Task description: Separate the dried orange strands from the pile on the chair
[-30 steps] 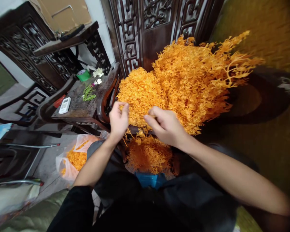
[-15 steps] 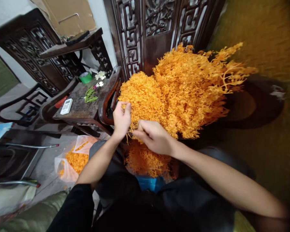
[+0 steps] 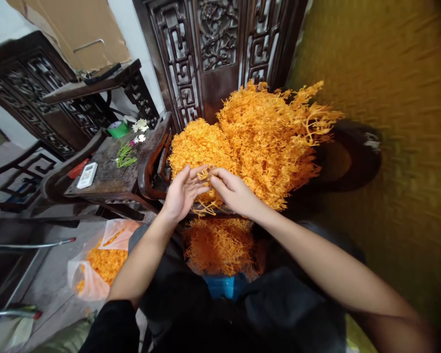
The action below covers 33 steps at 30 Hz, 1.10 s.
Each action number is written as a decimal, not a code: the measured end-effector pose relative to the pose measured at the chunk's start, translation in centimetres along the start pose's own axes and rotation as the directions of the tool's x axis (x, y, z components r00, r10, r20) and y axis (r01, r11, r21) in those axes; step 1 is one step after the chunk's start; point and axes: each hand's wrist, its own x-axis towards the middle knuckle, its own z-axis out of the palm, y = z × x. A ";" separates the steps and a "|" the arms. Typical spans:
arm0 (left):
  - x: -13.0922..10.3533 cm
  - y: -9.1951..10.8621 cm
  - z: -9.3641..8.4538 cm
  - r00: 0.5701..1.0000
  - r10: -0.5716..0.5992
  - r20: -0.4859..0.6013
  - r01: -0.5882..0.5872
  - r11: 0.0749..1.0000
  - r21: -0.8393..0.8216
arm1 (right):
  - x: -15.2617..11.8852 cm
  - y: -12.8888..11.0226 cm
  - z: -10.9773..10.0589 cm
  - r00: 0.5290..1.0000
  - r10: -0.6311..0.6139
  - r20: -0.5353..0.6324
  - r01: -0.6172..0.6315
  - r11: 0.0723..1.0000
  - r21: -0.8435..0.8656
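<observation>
My left hand is turned palm up with its fingers stretched out beneath a small orange plastic-looking sprig. My right hand comes in from the other side, thumb and fingers pinched on the sprig, with the fingertips of both hands close together. Just behind them rises a big heap of frilly orange sprigs, its stems pointing right, with a lower orange pile at its left. Between my knees, more stringy orange pieces fill a container with a blue part showing.
On the left, a dark wooden chair seat carries a white device, green tape, green stems and white flowers. A plastic bag of orange pieces lies on the floor. A carved chair back stands behind the heap.
My left hand has gone from curled fingers to an opened palm. My right hand has turned and pinches beside it. The view has shifted, so the surroundings sit further left and lower.
</observation>
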 end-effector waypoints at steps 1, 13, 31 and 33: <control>0.0 0.3 -0.2 0.999 -0.016 0.031 0.016 1.000 -0.007 | 0.1 0.2 -0.3 0.999 0.042 0.014 -0.043 0.997 0.067; -0.3 0.9 -1.5 0.927 0.353 0.128 -0.309 0.524 0.794 | 0.4 0.2 -0.6 0.968 0.204 0.144 -0.201 0.979 -0.036; 0.3 1.0 -2.3 0.831 0.541 -0.128 -0.289 0.618 0.732 | 0.1 -1.3 -0.7 0.995 0.080 0.057 -0.060 0.954 -0.294; 0.3 0.7 -1.3 0.817 0.569 -0.089 -0.320 0.577 0.751 | 0.5 -1.0 0.5 0.984 0.169 0.052 -0.149 0.952 -0.269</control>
